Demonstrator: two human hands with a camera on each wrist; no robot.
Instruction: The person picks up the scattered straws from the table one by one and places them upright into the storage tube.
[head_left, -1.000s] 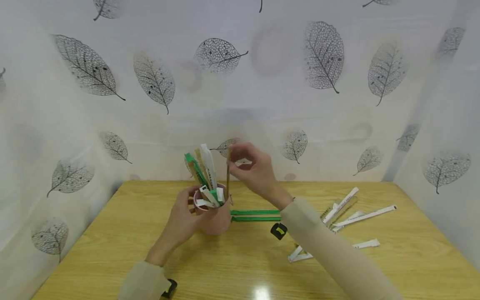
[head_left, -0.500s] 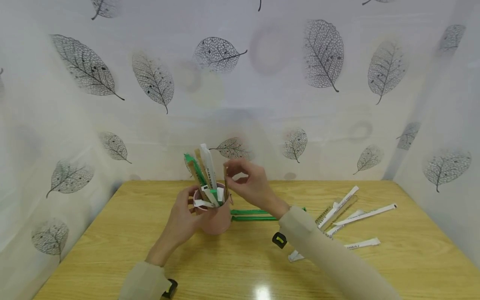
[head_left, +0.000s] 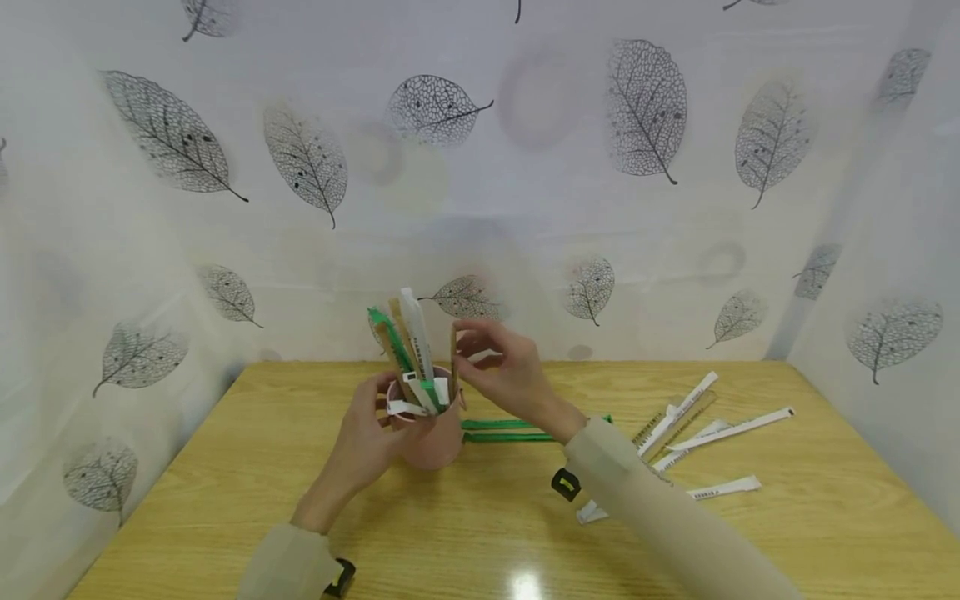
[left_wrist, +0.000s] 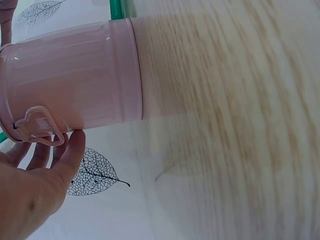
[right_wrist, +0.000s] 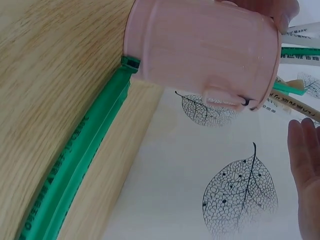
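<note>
A small pink metal bucket (head_left: 431, 442) with wire side handles stands upright on the table. Several slim paper-wrapped sticks (head_left: 397, 333), white, brown and green with print, poke out of it. My left hand (head_left: 367, 442) grips the bucket near its rim from the left; its fingers (left_wrist: 70, 152) lie by one handle in the left wrist view. At the right rim, my right hand (head_left: 502, 367) pinches a brown paper-wrapped stick (head_left: 453, 358) upright, its lower end inside the bucket. In the right wrist view, the brown stick (right_wrist: 297, 106) runs out of frame towards the fingers.
Two green paper-wrapped sticks (head_left: 510, 437) lie right of the bucket, one end close to its base. Several white and brown paper-wrapped sticks (head_left: 731, 431) are scattered on the wooden table (head_left: 465, 533) at right. A leaf-patterned curtain (head_left: 525, 208) stands behind.
My right hand has come down with the brown stick, whose lower end has sunk into the bucket, then shifted slightly right. The left hand and bucket stay still.
</note>
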